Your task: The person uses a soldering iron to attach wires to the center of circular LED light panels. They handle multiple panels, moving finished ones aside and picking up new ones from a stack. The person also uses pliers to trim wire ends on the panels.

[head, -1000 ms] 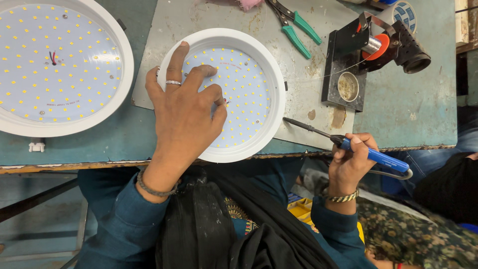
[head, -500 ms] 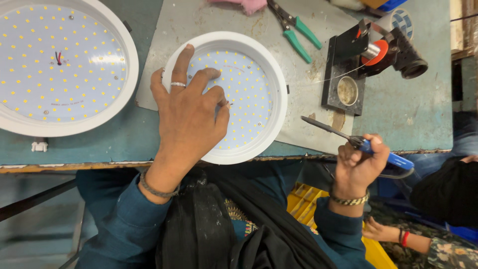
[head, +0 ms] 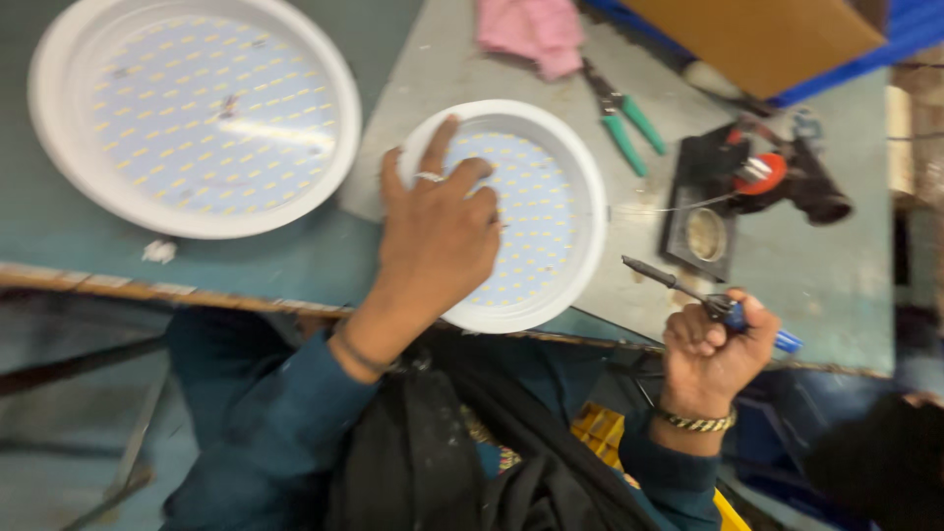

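Observation:
My left hand [head: 438, 236] lies flat on a small round white lamp panel [head: 551, 206] dotted with yellow LED chips, fingers spread over its left half, a ring on one finger. My right hand [head: 713, 349] is closed around a blue-handled soldering iron [head: 688, 290], whose dark tip points up and left, just right of the panel's rim and above the table's near edge. The iron's tip touches nothing that I can see.
A larger round LED panel [head: 197, 113] lies at the far left. Green-handled pliers [head: 624, 123], a pink cloth [head: 531, 29], a black soldering stand with a red spool [head: 747, 187] and a brown cardboard box [head: 757, 34] sit behind and to the right.
The view has shifted, so everything sits lower and further right in frame. My right hand with the iron has drawn slightly away from the panel. My left hand stays on the panel.

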